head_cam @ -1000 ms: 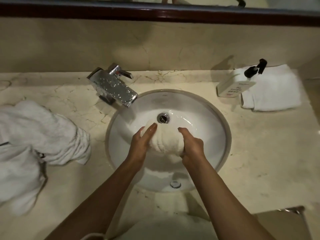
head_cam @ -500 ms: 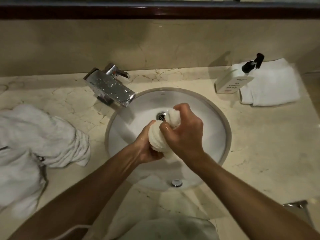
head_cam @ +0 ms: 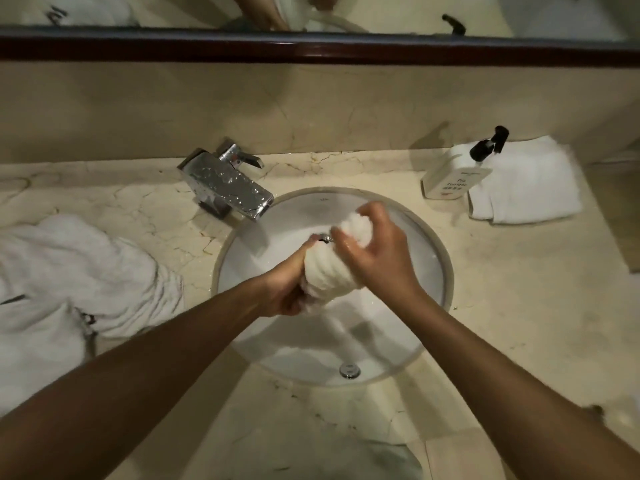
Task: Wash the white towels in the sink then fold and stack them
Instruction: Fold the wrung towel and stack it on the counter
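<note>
A wet white towel (head_cam: 330,268), twisted into a thick roll, hangs over the round white sink (head_cam: 434,271). My left hand (head_cam: 285,289) grips its near lower end. My right hand (head_cam: 377,254) grips its far upper end, fingers curled over the top. The roll slants from lower left to upper right, above the drain. A heap of crumpled white towels (head_cam: 76,278) lies on the counter to the left. A folded white towel (head_cam: 526,185) lies at the back right.
A chrome faucet (head_cam: 225,183) stands at the sink's back left, its spout over the basin. A white pump bottle (head_cam: 457,171) stands beside the folded towel. The marble counter (head_cam: 519,306) runs around the sink, with a mirror frame above the backsplash.
Both hands went from pressing the towel's sides in the basin to gripping its ends. The towel has been lifted and twisted into a slanted roll, the right hand turning over the top.
</note>
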{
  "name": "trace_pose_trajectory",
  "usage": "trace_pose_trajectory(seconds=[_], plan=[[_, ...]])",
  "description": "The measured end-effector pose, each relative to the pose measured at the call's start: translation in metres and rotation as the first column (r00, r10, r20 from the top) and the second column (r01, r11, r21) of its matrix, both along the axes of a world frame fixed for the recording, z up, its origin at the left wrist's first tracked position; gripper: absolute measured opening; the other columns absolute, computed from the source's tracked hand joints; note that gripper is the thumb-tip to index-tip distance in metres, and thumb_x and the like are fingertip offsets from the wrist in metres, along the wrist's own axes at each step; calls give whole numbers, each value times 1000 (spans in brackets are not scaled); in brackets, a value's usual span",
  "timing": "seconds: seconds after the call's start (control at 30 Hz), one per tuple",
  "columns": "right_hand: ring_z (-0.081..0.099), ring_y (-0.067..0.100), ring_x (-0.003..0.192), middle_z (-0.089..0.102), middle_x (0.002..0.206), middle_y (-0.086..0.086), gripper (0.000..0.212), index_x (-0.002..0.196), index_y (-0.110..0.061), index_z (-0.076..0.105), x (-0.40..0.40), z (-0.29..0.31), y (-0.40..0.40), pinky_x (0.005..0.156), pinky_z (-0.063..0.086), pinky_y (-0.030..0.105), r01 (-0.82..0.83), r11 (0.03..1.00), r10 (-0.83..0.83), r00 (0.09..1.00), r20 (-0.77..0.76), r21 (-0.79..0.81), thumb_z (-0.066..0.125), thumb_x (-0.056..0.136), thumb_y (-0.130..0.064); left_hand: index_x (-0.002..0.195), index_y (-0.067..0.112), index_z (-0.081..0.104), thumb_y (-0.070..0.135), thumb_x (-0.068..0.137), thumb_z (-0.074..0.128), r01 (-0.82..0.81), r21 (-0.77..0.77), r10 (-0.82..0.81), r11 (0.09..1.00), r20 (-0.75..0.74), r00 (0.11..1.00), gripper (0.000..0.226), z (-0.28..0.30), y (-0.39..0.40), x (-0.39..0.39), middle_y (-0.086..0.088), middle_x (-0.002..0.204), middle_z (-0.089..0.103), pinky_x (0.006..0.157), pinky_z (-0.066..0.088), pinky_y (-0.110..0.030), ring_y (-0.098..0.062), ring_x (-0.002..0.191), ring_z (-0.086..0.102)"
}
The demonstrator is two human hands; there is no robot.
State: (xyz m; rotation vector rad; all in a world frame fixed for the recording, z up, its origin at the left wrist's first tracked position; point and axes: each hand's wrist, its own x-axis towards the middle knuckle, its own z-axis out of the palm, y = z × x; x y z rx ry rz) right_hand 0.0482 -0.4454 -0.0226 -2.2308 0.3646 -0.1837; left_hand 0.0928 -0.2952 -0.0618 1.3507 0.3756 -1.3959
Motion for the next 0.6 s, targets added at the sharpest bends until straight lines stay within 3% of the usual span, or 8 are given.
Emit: trace_pose_trajectory(seconds=[0.07,0.13,0.17,0.27,0.37,0.43,0.5,0.6], plan=[[66,16,85,66,93,-2,36,110,-14,52,-9,0,-10,69,52,25,317,866,-252,944,-211,386,70,92,-40,91,20,71,89,73,46,-36,-15,37,999,77,996,76,1,7,-4,1,76,65,55,45,-21,-18,63,61],[68,20,91,67,104,5,42,118,-15,53,-26,-9,-22,68,54,30,521,652,-318,847,-426,551,67,93,-45,115,18,72,68,82,59,-110,-89,126,990,202,971,61,6,11,-14,-4,104,76,78,52,-30,-23,93,71],[67,20,84,66,102,7,44,120,-14,54,-36,-15,-26,63,53,30,558,576,-287,823,-491,598,66,93,-48,119,14,70,55,87,62,-137,-133,170,982,274,947,53,10,12,-21,-8,109,75,80,52,-32,-27,98,71],[56,15,61,58,82,9,34,113,-13,62,-59,-19,-33,51,44,24,555,361,-168,829,-533,749,58,99,-44,118,5,67,32,88,69,-175,-251,272,952,431,861,40,24,11,-35,-15,108,75,78,54,-37,-33,99,72],[49,14,60,61,77,11,32,103,-10,68,-75,-6,-34,46,44,20,573,146,-84,820,-567,807,53,102,-39,110,9,67,30,83,71,-186,-304,329,934,539,775,34,47,0,-42,-10,93,77,60,49,-22,-14,78,72],[48,12,57,60,76,9,34,102,-9,66,-81,-1,-36,44,42,18,554,109,-17,831,-555,826,52,100,-40,106,12,67,22,82,75,-215,-375,400,902,535,744,27,57,-9,-43,-6,90,76,63,50,-20,-11,75,69],[49,13,58,59,78,9,35,103,-8,66,-89,6,-42,46,43,18,516,113,11,854,-520,849,54,96,-40,108,12,67,13,80,77,-257,-471,478,844,442,759,30,67,-23,-46,-7,95,75,71,57,-29,-18,84,71],[44,15,61,61,78,13,34,101,-6,67,-105,15,-57,50,44,21,462,121,-60,887,-458,879,51,97,-36,107,11,65,5,84,67,-296,-500,515,814,384,766,24,79,-44,-55,-9,93,73,71,59,-39,-24,84,71]])
